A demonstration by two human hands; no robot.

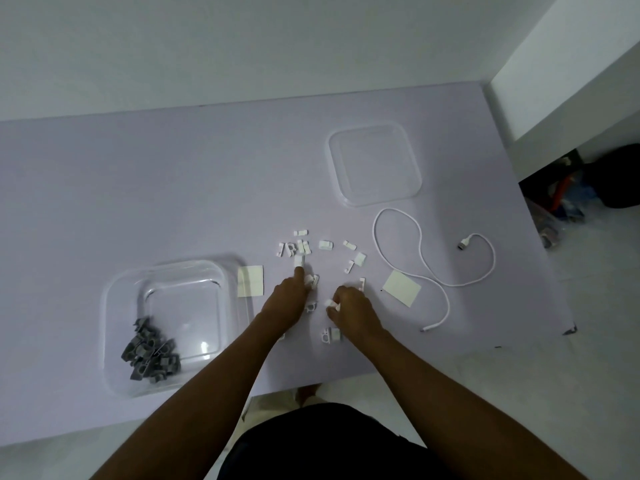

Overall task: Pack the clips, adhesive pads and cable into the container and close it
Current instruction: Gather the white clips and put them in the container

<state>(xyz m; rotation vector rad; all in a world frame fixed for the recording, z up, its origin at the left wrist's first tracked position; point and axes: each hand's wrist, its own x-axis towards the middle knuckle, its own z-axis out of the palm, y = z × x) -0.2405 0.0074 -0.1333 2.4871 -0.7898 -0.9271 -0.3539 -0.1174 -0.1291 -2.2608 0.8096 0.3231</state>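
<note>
A clear square container (114, 306) stands at the front left with several grey clips (150, 355) in its near corner. Several white clips (301, 247) lie scattered on the table's middle. My left hand (287, 299) rests among them, fingers closed around white clips at its tip. My right hand (349, 303) pinches a white clip at its fingertips. One adhesive pad (250, 281) lies beside the container, another adhesive pad (401, 288) lies right of my right hand. A white cable (420, 251) loops at the right. The clear lid (375, 164) lies behind it.
The lilac table (138, 188) ends close to my body at the front and at the right, where the floor shows. A white wall runs behind. Dark bags (588, 188) sit on the floor under a ledge at the far right.
</note>
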